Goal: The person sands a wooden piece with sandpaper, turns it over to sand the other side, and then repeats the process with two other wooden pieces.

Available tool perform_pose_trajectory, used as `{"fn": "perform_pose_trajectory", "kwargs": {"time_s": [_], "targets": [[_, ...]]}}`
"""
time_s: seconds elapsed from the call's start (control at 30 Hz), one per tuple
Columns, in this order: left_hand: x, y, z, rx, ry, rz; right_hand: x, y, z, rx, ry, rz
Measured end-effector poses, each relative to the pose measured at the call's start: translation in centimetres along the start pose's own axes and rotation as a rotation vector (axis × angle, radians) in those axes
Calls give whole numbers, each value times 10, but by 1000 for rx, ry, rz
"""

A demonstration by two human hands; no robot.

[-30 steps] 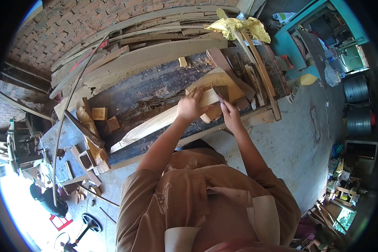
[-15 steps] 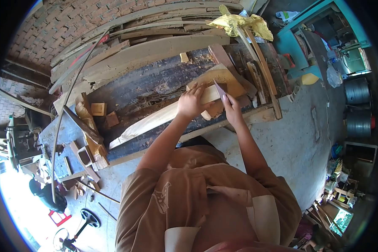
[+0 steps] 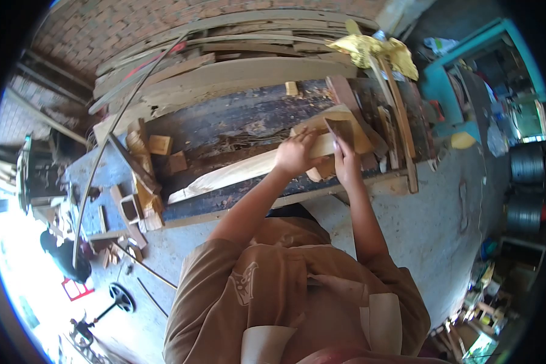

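Note:
A long pale wooden board (image 3: 227,174) lies at a slant on the dark workbench (image 3: 224,115). My left hand (image 3: 295,154) rests on the board near its right end, fingers wrapped over it. My right hand (image 3: 347,162) pinches a thin dark flat piece (image 3: 341,129), which stands at the board's right end. Beneath that end sits a broader brown wood block (image 3: 361,124). Whether the flat piece touches the board's end face is too small to tell.
Small wood blocks (image 3: 161,144) and a hollow wooden frame (image 3: 131,208) lie at the bench's left. Long planks (image 3: 236,73) are stacked behind. Narrow strips (image 3: 400,115) and a yellow bag (image 3: 376,53) are at the right. A thin rod (image 3: 124,112) crosses the left side.
The view has shifted, so the bench appears lower and further right. The dark flat piece in my right hand is turned, showing more of its face. My left hand stays on the board.

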State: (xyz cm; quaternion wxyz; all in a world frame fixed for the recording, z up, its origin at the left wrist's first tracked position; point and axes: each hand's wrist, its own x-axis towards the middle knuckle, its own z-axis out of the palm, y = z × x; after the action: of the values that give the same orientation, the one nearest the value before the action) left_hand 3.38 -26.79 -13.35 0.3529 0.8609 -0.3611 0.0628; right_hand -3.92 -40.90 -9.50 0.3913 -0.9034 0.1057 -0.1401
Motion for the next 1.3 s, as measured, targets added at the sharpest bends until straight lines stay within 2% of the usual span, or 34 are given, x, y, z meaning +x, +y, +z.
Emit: {"fn": "perform_pose_trajectory", "kwargs": {"time_s": [0.03, 0.13, 0.2, 0.3, 0.37, 0.47, 0.5, 0.6, 0.63, 0.7, 0.87, 1.03, 1.13, 1.17, 1.2, 1.23, 1.3], "targets": [[0, 1, -3, -32, -81, -26, 13, -3, 4, -35, 1, -33], [2, 8, -13, 0, -94, -89, 35, -1, 13, -38, -92, 12], [-2, 2, 1, 42, -61, -64, 23, 5, 16, -78, -27, -136], [-3, 4, -5, -16, -117, -96, -9, 12, 9, -29, 3, -165], [-5, 0, 0, -9, -64, -64, -26, 15, 3, -236, 12, -200], [-2, 1, -2, -21, -60, -40, -12, 9, 4, -198, 15, -198], [-2, 2, -4, -24, -86, -69, -4, 6, 4, -205, 25, -190], [-2, 5, -3, -46, -82, -78, 31, -11, 10, -222, -94, 100], [-3, 6, -3, -36, -80, -92, 29, -8, 10, -218, -86, 99], [-4, 5, -1, -33, -81, -84, 18, 2, 14, -217, 0, -42], [-4, 4, -1, -33, -78, -91, -37, 9, 2, -217, 94, -158], [-1, 8, -16, -62, -79, -83, -21, -3, -4, -117, 115, -234], [2, 4, -23, -396, 93, -173, -3, -7, 6, -115, 59, -222], [3, 2, -25, -391, 95, -163, 1, -8, 10, -145, 3, -211], [5, -2, -29, -432, 74, -248, 2, -8, 11, -316, 1, -285], [6, -8, -35, -469, 54, -337, 5, -8, 14, -306, 11, -294], [5, -22, -41, -420, -32, -353, -1, -4, 17, -197, 57, -247]]}}
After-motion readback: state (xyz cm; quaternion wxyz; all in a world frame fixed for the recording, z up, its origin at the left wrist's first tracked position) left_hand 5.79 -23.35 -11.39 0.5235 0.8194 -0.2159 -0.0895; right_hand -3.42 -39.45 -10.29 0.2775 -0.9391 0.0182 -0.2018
